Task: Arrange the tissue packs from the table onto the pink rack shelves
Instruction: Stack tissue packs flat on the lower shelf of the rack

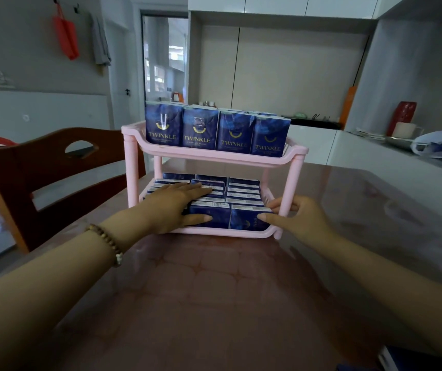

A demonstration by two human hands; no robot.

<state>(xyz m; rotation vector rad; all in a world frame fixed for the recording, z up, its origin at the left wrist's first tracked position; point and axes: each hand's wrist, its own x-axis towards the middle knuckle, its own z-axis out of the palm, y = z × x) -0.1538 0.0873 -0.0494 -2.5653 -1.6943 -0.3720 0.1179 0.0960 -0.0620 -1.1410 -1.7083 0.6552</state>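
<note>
Tissue packs (244, 195), dark blue with gold print, fill both shelves of the pink rack (222, 159), just ahead of the hands. Left hand (171, 202) lies flat, fingers straight, on the lower packs; right hand (300, 218) curls its fingers round the rack's front post.

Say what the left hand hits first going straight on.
The left hand lies on the lower-shelf packs; sliding on, it likely meets the pink rack at its right rear leg, depth unclear.
</note>
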